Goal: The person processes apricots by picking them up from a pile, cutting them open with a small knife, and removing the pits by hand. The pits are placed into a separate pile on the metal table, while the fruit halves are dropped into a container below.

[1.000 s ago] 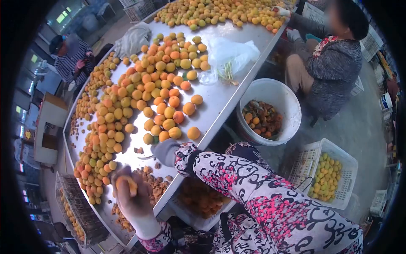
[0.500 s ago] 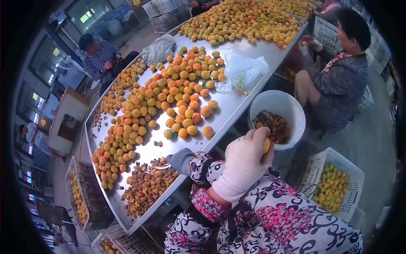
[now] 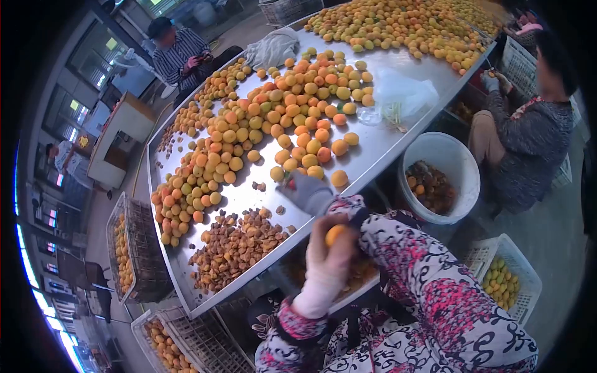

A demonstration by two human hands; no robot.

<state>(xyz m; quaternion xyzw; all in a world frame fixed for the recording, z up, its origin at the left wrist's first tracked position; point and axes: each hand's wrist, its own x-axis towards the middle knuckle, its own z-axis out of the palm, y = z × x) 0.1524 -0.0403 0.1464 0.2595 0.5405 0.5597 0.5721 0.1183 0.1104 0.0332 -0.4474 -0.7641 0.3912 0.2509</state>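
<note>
My left hand (image 3: 329, 258), in a pale glove, is closed round an orange-yellow apricot (image 3: 336, 235), just off the table's front edge. My right hand (image 3: 309, 194), in a grey glove, reaches across onto the metal table (image 3: 249, 194), beside the near end of the loose apricots (image 3: 305, 163). Its fingers are bent, and a small reddish bit shows at their tips; what they hold is not clear. To the left of both hands lies a heap of brown apricot stones (image 3: 233, 252).
A white bucket (image 3: 463, 171) with dark fruit scraps stands right of the table. Crates of apricots stand at lower right (image 3: 522, 276), lower left (image 3: 149, 339) and left (image 3: 140, 280). Two people sit nearby (image 3: 528, 133) (image 3: 183, 59). A plastic bag (image 3: 404, 93) lies on the table.
My left hand has moved left and down, from near the bucket to the table's edge, with the apricot. My right hand has moved up towards the loose apricots. The view has shifted.
</note>
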